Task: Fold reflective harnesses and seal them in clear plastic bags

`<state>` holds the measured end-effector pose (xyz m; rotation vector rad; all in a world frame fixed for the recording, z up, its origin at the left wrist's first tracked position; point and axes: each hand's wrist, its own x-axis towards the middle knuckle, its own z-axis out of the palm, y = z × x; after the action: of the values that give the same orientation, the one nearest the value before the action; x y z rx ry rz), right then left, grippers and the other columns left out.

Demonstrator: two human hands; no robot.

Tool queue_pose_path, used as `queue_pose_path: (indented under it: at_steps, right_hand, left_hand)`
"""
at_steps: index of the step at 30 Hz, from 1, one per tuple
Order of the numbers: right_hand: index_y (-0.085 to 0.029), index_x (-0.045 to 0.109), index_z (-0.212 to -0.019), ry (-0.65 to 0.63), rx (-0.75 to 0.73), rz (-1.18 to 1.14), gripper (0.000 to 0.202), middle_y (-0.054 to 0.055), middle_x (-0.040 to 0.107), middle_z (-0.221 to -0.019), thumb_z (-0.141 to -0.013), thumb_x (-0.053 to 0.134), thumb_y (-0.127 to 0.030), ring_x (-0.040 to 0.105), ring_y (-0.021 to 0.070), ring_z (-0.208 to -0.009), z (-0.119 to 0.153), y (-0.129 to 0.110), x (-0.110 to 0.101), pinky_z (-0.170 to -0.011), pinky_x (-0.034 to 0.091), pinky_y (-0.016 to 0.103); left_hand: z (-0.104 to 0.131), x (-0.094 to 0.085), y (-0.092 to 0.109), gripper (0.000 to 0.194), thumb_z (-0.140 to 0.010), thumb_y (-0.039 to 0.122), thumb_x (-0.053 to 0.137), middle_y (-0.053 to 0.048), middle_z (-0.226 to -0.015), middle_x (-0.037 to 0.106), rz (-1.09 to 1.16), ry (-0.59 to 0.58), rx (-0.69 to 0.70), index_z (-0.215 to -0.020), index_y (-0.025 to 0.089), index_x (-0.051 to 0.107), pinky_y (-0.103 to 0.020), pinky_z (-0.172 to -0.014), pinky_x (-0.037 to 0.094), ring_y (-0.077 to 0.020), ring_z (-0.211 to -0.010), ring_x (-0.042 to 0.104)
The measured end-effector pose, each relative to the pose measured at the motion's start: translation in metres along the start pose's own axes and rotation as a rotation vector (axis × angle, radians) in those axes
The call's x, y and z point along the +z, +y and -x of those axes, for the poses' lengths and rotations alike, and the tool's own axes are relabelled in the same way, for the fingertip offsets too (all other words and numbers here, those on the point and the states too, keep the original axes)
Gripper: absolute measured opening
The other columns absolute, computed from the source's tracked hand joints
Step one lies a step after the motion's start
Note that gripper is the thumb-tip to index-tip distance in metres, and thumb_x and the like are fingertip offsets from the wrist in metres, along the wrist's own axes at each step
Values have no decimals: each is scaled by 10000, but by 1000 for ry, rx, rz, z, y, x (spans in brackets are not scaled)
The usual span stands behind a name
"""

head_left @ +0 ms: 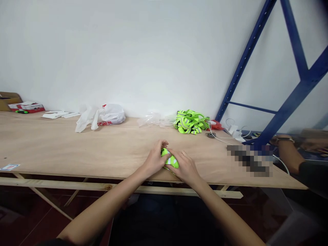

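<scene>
Near the table's front edge, a small neon-yellow bundle [171, 160] with pale reflective stripes lies between my two hands. My left hand [155, 159] is wrapped round its left side, thumb across the top. On the right side my right hand [185, 164] grips it, fingers over the far edge and thumb at the near side. Beyond them, against the wall, a heap of similar neon-yellow striped straps [190, 122] sits on the table [77, 150].
At the back stand a white plastic bag [112, 114], clear plastic [151, 119], white papers [58, 114] and a red-white box [28, 107]. Cables and a red item [216, 125] lie right of the heap. A blue metal frame [289, 102] rises at right, beside another person's arm [288, 152].
</scene>
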<state>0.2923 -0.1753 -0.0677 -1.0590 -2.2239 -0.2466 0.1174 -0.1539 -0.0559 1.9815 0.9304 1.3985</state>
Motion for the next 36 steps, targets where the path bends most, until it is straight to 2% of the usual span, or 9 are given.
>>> queue_pose_path:
  at_steps: [6, 9, 12, 16, 21, 25, 29, 33, 36]
  right_hand:
    - [-211, 572, -1310, 28, -13, 4, 449, 93, 706, -1194, -882, 674, -302, 647, 267, -1033, -2, 4, 2, -857, 539, 386]
    - [-223, 577, -1301, 40, -16, 0, 445, 91, 706, -1189, -875, 676, -299, 651, 262, -1034, -2, 4, 2, -856, 543, 384]
    - [-224, 575, -1293, 48, -14, 6, 440, 92, 703, -1191, -871, 682, -294, 654, 258, -1027, -2, 4, 3, -850, 545, 382]
    - [-201, 578, -1280, 69, -22, 86, 460, 113, 709, -1154, -872, 694, -376, 657, 272, -1005, -2, 3, 4, -815, 540, 384]
    - [-158, 581, -1267, 71, -46, 217, 609, 132, 712, -1144, -816, 733, -539, 652, 281, -947, -1, 2, 3, -755, 512, 376]
    - [-187, 535, -1364, 44, -18, 290, 602, 115, 701, -1211, -869, 697, -490, 635, 264, -931, -1, -1, 0, -753, 477, 363]
    - [-226, 456, -1475, -35, 10, 361, 632, 127, 633, -1340, -909, 655, -425, 599, 290, -1008, -3, -4, -3, -807, 451, 395]
    - [-202, 410, -1511, -77, 19, 346, 780, 165, 592, -1375, -858, 666, -545, 557, 331, -1098, -5, -1, -2, -868, 428, 441]
    - [-206, 426, -1496, -81, 38, 341, 797, 162, 602, -1358, -834, 681, -567, 560, 329, -1090, -7, 2, 0, -860, 422, 433]
  left_hand:
    - [-6, -20, -8, 519, -778, 265, 742, -121, -1290, 561, 71, -139, -68, -1238, 210, 508, -400, -968, 497, -247, -1168, 578]
    - [-6, -30, -14, 575, -757, 351, 778, -126, -1216, 638, 66, -232, -176, -1257, 184, 547, -397, -929, 518, -249, -1090, 626]
    - [-5, -36, -16, 464, -778, 373, 753, -108, -1128, 705, 21, -296, -216, -1175, 158, 648, -365, -894, 524, -243, -1006, 661]
    - [-6, -31, -10, 350, -806, 373, 715, -72, -1071, 747, -9, -278, -185, -1083, 160, 720, -323, -844, 521, -234, -941, 678]
    - [-5, -20, -1, 303, -816, 331, 672, -45, -1008, 757, -69, -241, -161, -1063, 165, 726, -298, -823, 502, -220, -906, 664]
    - [-7, -16, 0, 261, -865, 336, 613, -45, -961, 743, -189, -233, -95, -1049, 182, 715, -303, -809, 478, -215, -873, 646]
    - [-17, -12, -9, 211, -862, 305, 589, -44, -922, 726, -182, -250, -60, -996, 184, 698, -299, -772, 465, -207, -834, 630]
    - [-31, -7, -22, 219, -809, 324, 637, -34, -845, 709, -107, -217, -159, -971, 177, 648, -275, -705, 452, -192, -789, 618]
    - [-37, -6, -29, 283, -772, 374, 680, 0, -715, 664, -22, -216, -251, -956, 174, 602, -234, -587, 401, -155, -652, 574]
